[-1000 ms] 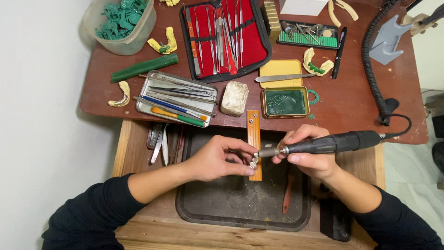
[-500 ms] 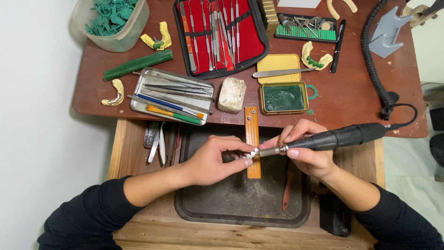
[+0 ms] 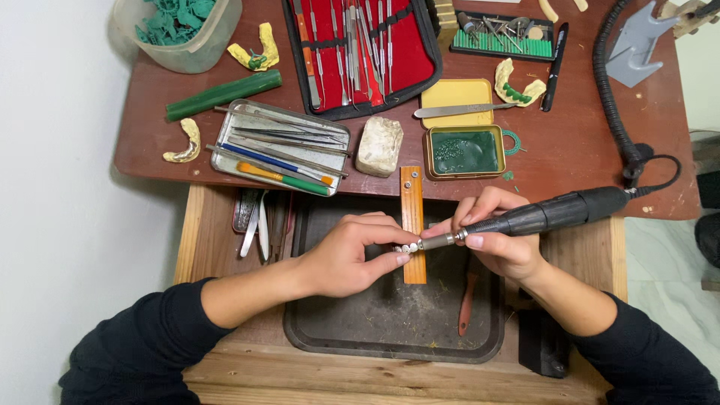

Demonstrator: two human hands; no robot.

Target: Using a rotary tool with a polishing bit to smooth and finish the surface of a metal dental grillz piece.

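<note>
Both hands have shifted slightly toward the wooden bench peg (image 3: 412, 225). Left hand (image 3: 349, 255) pinches a small white tooth piece (image 3: 406, 247) between fingertips, over the dark tray (image 3: 390, 330) for debris. Right hand (image 3: 499, 240) grips the black rotary handpiece (image 3: 555, 212) pen-style, tip touching the piece.

Left hand (image 3: 349, 255) has slid right, fingertips now at the small white piece (image 3: 406, 247) | right hand (image 3: 499, 240) has lowered the black rotary tool (image 3: 540, 216), tip meeting it | camera view drifted downward
</note>
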